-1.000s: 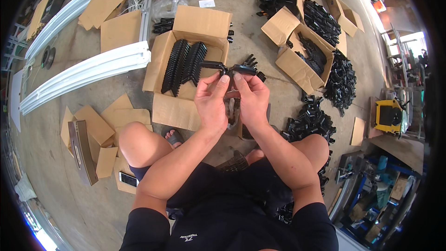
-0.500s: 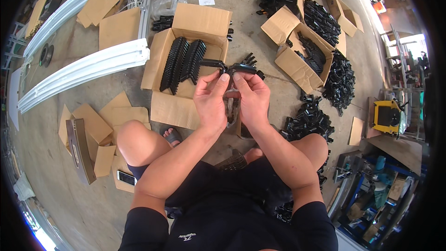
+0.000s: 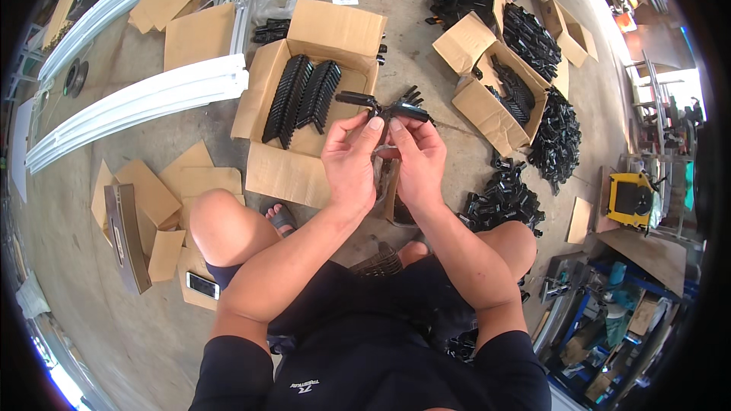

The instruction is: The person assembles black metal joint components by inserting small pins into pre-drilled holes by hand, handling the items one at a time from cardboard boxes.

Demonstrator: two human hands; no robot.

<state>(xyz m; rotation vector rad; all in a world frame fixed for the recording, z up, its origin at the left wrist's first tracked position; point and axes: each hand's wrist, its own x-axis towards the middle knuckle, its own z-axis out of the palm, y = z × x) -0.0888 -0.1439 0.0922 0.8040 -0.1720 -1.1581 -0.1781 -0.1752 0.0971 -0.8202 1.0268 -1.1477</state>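
At the centre of the head view, above the grey concrete floor (image 3: 137, 259): bare left hand (image 3: 350, 164) and bare right hand (image 3: 420, 164), raised side by side. Thumb and fingers of each drawn together in a pinch, gripping a black two-armed part (image 3: 355, 98) from either side. Extends left and right past the thumbs; middle mostly hidden, cannot tell whether one piece or two. Just beyond the left hand: brown cardboard box (image 3: 259, 91), flaps folded out, containing two neat rows of nested black parts (image 3: 288, 103). Farther right: second brown cardboard box (image 3: 487, 116), near piles of loose black parts (image 3: 554, 144). At left: long white ribbed rails (image 3: 152, 99). Lower left: smartphone (image 3: 202, 285) on cardboard sheet (image 3: 190, 262).
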